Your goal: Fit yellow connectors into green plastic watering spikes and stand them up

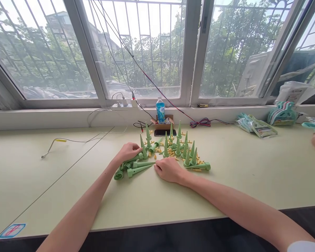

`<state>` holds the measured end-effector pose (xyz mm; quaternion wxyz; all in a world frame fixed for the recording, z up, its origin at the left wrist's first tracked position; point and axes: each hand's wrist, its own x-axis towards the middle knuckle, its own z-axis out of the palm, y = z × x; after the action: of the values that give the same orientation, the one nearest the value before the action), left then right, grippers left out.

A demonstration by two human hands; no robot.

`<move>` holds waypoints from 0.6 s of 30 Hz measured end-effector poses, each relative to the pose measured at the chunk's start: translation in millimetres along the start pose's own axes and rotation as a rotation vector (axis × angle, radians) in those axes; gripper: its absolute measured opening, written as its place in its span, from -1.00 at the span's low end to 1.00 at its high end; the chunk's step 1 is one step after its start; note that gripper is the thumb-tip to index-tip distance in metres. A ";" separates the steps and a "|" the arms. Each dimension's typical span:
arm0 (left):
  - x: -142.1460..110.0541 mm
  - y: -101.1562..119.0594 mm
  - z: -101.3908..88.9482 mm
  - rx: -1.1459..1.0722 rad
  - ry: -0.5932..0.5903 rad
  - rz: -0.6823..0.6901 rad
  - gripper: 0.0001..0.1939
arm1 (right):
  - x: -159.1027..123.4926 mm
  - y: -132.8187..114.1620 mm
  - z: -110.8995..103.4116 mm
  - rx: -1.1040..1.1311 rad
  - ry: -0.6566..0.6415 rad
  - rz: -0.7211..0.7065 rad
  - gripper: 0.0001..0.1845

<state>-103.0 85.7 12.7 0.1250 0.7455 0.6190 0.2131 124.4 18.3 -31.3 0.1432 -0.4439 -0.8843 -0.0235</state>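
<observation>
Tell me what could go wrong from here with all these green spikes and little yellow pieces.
The left hand is right by an upright green spike, so a nudge might topple it. The small yellow pieces lie loose among the spikes and could scatter. The blue bottle stands behind the phone; if knocked forward, it might land on it.

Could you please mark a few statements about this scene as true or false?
1. The power strip is left of the bottle. True.
2. Every green spike stands upright. False: several lie on their sides.
3. The phone lies in front of the box. True.
4. The right hand rests on the windowsill. False: it is at the table, beside spikes.
</observation>
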 end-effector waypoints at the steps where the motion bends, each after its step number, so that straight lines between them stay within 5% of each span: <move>1: -0.4 -0.6 -0.5 -0.006 -0.009 0.006 -0.66 | -0.2 -0.2 0.2 0.000 -0.001 0.002 -0.60; 18: -3.1 -8.0 -6.4 -0.130 -0.062 0.058 -0.70 | -0.3 -0.2 3.8 -0.008 0.033 0.008 -0.63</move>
<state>-113.5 83.8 14.1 0.1864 0.7597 0.5778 0.2332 123.5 18.7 -35.0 0.1559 -0.4473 -0.8800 -0.0338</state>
